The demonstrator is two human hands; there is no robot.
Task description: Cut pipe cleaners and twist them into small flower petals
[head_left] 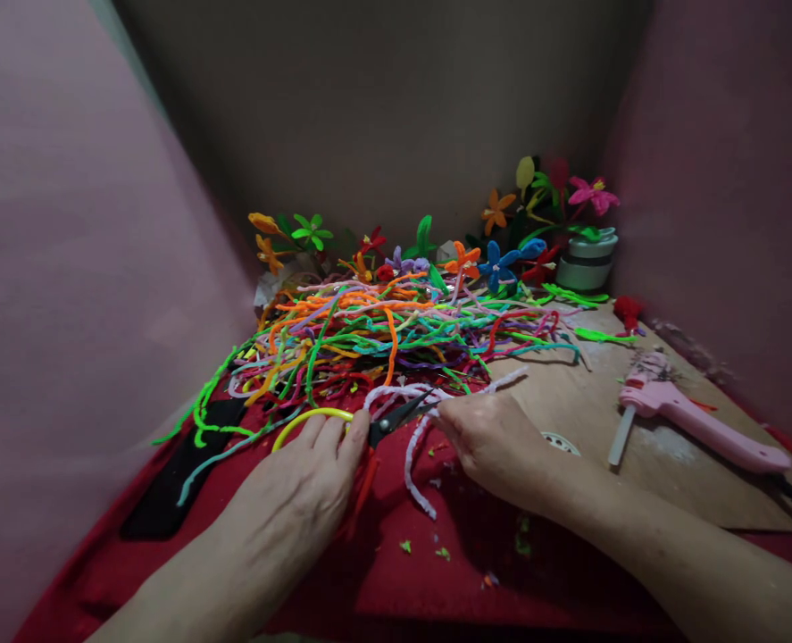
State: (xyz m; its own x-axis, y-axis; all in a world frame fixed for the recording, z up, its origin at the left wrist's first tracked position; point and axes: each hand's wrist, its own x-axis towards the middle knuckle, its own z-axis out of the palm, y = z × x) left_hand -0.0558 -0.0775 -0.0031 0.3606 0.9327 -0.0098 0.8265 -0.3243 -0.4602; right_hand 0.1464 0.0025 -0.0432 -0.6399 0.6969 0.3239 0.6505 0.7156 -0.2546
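Observation:
My left hand [325,460] is closed on scissors [396,420] with a yellow handle loop and dark blades. The blades point up and right, parted, beside pale lilac pipe cleaners [417,469]. My right hand [479,438] is closed on the lilac pipe cleaners, its fingertips close to the blades. One end hangs down in a curve over the red cloth, another sticks out above the right hand. Just behind both hands lies a large pile of many-coloured pipe cleaners [362,330].
A pink glue gun [696,415] rests on a wooden board [589,487] at right. Pipe-cleaner flowers [499,265] stand at the back, some near a pale green pot [587,261]. A black flat object [168,487] lies at left. Small scraps dot the red cloth [396,589]. Walls rise on both sides.

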